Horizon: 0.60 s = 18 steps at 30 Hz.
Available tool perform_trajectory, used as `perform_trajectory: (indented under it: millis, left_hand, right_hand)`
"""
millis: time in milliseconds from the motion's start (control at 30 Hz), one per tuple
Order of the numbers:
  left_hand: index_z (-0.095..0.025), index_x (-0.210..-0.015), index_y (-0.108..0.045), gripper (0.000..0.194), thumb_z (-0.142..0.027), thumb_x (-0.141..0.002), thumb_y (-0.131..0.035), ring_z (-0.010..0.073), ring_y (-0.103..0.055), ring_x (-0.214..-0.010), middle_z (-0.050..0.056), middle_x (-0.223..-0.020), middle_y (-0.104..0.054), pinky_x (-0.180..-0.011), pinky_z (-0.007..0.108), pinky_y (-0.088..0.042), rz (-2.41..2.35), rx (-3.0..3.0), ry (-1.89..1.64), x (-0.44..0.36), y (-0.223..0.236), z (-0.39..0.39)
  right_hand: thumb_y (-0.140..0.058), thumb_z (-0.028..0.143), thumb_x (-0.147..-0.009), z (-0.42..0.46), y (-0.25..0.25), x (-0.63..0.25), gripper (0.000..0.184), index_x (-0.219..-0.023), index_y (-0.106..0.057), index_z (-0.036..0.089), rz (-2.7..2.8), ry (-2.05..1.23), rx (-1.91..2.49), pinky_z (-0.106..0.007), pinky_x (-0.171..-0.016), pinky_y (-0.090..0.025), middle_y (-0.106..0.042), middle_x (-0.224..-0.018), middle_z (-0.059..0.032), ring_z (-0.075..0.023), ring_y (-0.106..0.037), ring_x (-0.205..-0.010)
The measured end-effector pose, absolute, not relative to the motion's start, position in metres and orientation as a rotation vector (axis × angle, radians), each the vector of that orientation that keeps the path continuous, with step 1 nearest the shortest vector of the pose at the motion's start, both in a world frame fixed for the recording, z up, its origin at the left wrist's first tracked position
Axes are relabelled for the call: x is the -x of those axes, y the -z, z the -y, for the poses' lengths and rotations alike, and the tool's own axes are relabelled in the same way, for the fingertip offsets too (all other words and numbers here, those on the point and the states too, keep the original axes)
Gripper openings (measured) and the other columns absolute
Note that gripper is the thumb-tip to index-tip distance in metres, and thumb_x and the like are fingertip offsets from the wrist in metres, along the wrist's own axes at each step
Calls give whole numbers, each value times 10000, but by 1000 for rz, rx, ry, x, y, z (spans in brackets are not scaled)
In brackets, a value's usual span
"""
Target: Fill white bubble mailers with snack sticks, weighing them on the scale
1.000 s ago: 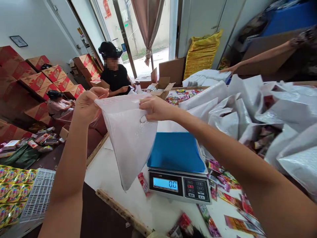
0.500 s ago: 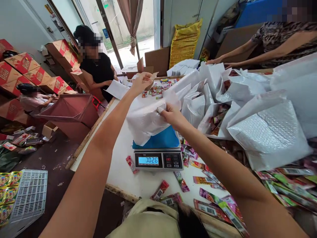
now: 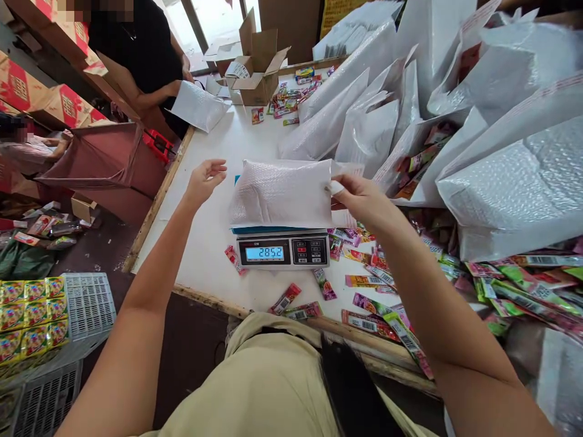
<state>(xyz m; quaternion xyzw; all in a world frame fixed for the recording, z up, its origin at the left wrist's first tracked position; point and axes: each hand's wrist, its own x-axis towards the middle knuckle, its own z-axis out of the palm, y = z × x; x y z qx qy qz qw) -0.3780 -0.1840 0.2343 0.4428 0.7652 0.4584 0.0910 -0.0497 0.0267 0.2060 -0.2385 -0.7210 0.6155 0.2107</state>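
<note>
The right hand (image 3: 357, 193) pinches the right-hand end of a white bubble mailer (image 3: 282, 197) between thumb and fingers, with something white at the thumb. The left hand (image 3: 204, 181) holds nothing; its fingers curl loosely above the table (image 3: 207, 255), apart from the mailer. The mailer lies flat across the blue pan (image 3: 273, 230) of a digital scale (image 3: 290, 250), whose lit display (image 3: 264, 252) appears to read 285.2. Weighing looks to be the step in hand. A true reading would call for the right fingers to let go, since their grip may tug at the load. Candy-bright sachets (image 3: 364, 281) lie in front and to the right; beyond them stand more white mailers (image 3: 514, 182), some showing sachets inside. Across the table, a co-worker (image 3: 136, 54) holds another mailer (image 3: 199, 105) near an open cardboard box (image 3: 257, 85).
</note>
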Motion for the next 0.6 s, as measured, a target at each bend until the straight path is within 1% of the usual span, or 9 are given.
perform_trajectory:
  millis: [67, 133, 267, 500, 600]
  left_hand:
    - [-190, -1161, -679, 374, -274, -799, -715, 206, -693, -1073, 91, -1101, -735, -1020, 402, -544, -2281, -1269, -1382, 377, -233, 192]
    - [-194, -1159, -684, 372, -278, -799, -721, 207, -693, -1069, 92, -1101, -735, -1019, 407, -547, -2285, -1247, -1399, 376, -234, 195]
    - [-192, -1155, -686, 362, -269, -804, -726, 210, -693, -1071, 100, -1108, -735, -1014, 405, -557, -2274, -1256, -1430, 373, -239, 190]
    - [-193, -1149, -685, 345, -265, -813, -717, 212, -695, -1084, 105, -1136, -737, -1011, 402, -572, -2236, -1293, -1416, 364, -247, 182]
    - [-203, -1149, -684, 338, -273, -819, -711, 206, -697, -1076, 100, -1128, -740, -989, 390, -583, -2243, -1309, -1403, 362, -250, 180]
  right_hand:
    - [-659, 478, -924, -34, -212, 33, 280, -909, -643, 199, 1991, -1668, 736, -277, -706, -543, -699, -913, -50, -134, -629, -745]
    - [-640, 446, -940, -37, -218, 23, 260, -915, -657, 188, 1932, -1637, 785, -254, -678, -524, -721, -939, -66, -116, -625, -723]
    - [-653, 374, -907, -40, -223, 15, 198, -881, -664, 178, 1884, -1588, 837, -245, -629, -480, -728, -882, -61, -98, -583, -653]
    - [-638, 374, -835, -45, -222, 9, 202, -840, -679, 176, 1924, -1504, 825, -261, -542, -342, -678, -777, -32, -82, -454, -559]
    - [-627, 375, -834, -45, -226, 6, 198, -818, -660, 180, 1934, -1487, 837, -272, -518, -289, -636, -722, -20, -80, -401, -533]
